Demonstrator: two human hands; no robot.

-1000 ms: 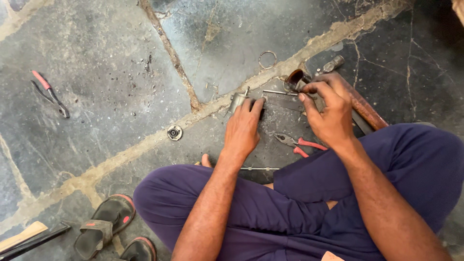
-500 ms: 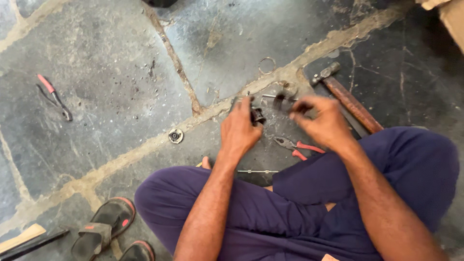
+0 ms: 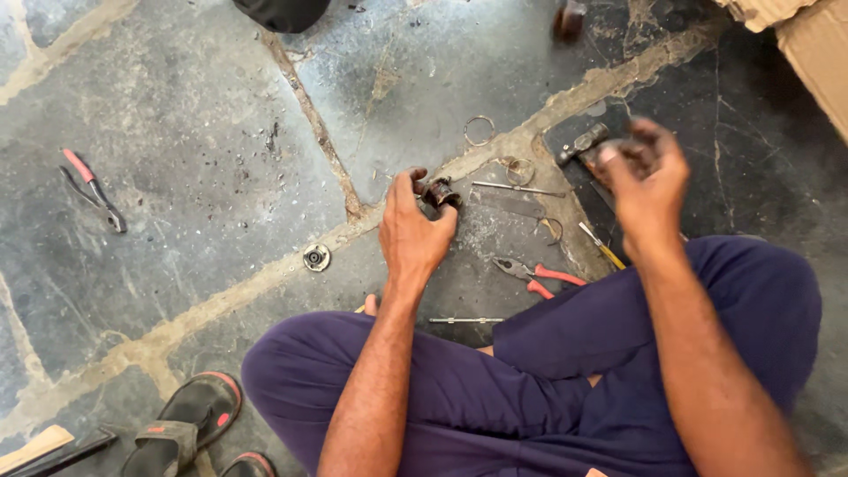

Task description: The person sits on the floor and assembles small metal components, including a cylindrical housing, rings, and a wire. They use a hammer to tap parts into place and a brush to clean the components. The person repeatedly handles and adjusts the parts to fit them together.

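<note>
We sit cross-legged on a stone floor (image 3: 194, 115) of large dark slabs with pale mortar joints, our legs in dark purple trousers (image 3: 548, 389) filling the lower middle of the view. A corner of a cardboard box (image 3: 808, 44) shows at the top right. At the bottom left lies a pair of black sandals with red trim (image 3: 181, 424), and beside them, at the very edge, a wooden-handled tool (image 3: 44, 449).

Our left hand (image 3: 411, 234) rests over the mortar joint in front of our knees, its fingers closed on a small dark metal part (image 3: 440, 192), pinched between thumb and fingertips just above the floor. Our right hand (image 3: 645, 181) is raised to the right of it and blurred; its fingers are curled on the handle of a hammer (image 3: 583, 141), whose head pokes out to the left of the hand.

Between the two hands a thin metal rod (image 3: 517, 188) lies on the floor. Nearer our legs lie red-handled pliers (image 3: 534, 274), with a yellow-handled screwdriver (image 3: 602, 246) just to their right and a short metal pin (image 3: 465, 320) right by our shin. A second pair of red-handled pliers (image 3: 93, 190) lies well apart at the far left. A small round bearing-like disc (image 3: 316, 257) sits on the joint to the left of our left hand, and a thin wire ring (image 3: 479, 130) lies farther out, above the dark part.
</note>
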